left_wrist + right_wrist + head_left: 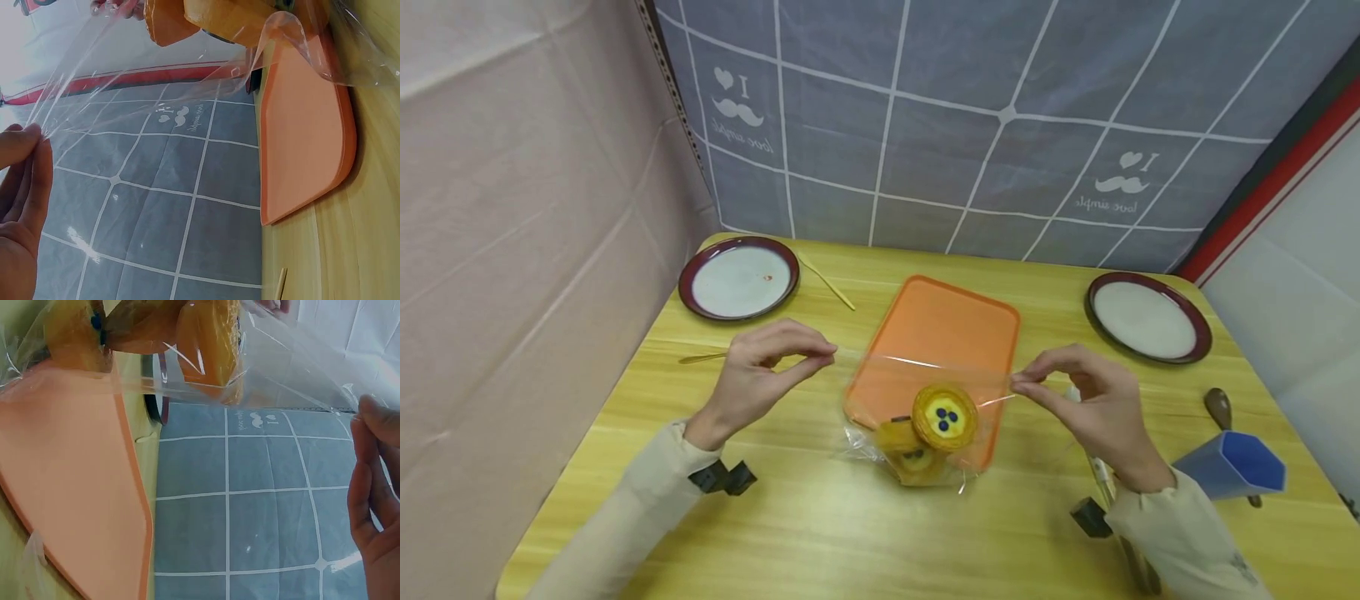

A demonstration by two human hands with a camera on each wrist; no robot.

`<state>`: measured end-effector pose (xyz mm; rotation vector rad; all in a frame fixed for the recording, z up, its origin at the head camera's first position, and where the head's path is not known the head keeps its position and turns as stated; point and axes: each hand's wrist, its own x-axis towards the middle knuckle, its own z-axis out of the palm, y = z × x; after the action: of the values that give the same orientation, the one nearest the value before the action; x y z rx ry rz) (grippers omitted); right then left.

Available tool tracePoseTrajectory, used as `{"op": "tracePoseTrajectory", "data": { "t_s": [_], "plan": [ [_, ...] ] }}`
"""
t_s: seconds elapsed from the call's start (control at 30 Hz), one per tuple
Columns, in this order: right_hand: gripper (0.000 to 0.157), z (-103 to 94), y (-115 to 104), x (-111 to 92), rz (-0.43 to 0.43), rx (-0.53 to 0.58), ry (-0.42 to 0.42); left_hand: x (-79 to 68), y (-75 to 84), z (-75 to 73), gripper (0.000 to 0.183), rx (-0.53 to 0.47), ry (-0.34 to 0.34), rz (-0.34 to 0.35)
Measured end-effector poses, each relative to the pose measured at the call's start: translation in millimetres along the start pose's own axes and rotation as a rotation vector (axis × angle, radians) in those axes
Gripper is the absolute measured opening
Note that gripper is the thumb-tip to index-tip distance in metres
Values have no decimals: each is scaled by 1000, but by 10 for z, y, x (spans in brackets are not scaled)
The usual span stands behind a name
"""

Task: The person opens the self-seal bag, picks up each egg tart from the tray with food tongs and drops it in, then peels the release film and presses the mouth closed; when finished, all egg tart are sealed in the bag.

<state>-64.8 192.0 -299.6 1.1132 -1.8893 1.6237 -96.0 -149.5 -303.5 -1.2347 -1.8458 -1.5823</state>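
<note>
A clear plastic bag [865, 446] is stretched between both hands over the near part of an orange tray [951, 321]. My left hand [763, 367] pinches one upper corner between thumb and fingertips; the film fans out from that pinch [69, 81] in the left wrist view. The opposite corner is pinched by my right hand [1093, 400], and its film runs taut to the fingertips in the right wrist view. Inside the bag's lower part are a round yellow tart with blueberries [957, 427] and more golden pastry [917, 467] below it, partly overlapped.
Maroon-rimmed plates stand at the back left [741, 279] and back right [1142, 317]. Thin golden utensils [827, 283] lie by the left plate. A blue cup [1228, 467] and a dark wooden spoon [1217, 407] are at the right. Another long utensil passes under the right wrist.
</note>
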Motion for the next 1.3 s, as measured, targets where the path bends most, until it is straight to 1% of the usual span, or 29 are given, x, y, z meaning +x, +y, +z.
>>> {"op": "tracePoseTrajectory", "data": {
  "t_s": [0.03,0.1,0.2,0.27,0.33,0.47,0.53,0.6,0.7,0.77,0.83,0.87,0.97,1.03,1.1,1.2,1.3],
  "plan": [
    [31,4,-24,3,21,-64,-3,3,-1,3,36,-13,-3,2],
    [36,12,-77,26,44,-206,-40,11,6,6,40,-28,-6,8],
    [49,45,-154,104,68,-426,-169,31,37,10,42,5,-7,24],
    [58,111,-202,184,76,-536,-265,50,70,14,40,32,-13,46],
    [59,243,-245,296,60,-648,-347,68,108,21,38,53,-22,68],
    [47,656,-332,583,-28,-858,-467,94,181,42,38,58,-37,90],
    [41,858,-359,725,-50,-921,-537,104,208,56,37,53,-39,86],
    [33,1008,-369,837,-40,-954,-605,113,224,73,34,49,-46,75],
    [19,1134,-351,946,-9,-962,-683,118,244,98,30,38,-54,61],
    [15,1163,-330,976,12,-931,-704,117,254,109,28,34,-58,56],
    [14,1159,-313,982,26,-875,-700,115,263,113,28,35,-62,55],
    [14,1149,-305,979,36,-841,-692,115,267,114,29,36,-65,56],
    [15,1080,-300,943,54,-794,-665,121,276,112,29,42,-77,62],
    [17,1012,-303,910,62,-790,-648,123,280,106,29,40,-80,64],
    [21,929,-307,866,53,-815,-638,119,281,96,29,34,-77,62],
    [19,797,-308,788,-4,-830,-629,103,277,80,30,17,-71,59],
    [13,670,-313,712,-77,-817,-628,92,266,65,30,5,-72,67]
  ]
}}
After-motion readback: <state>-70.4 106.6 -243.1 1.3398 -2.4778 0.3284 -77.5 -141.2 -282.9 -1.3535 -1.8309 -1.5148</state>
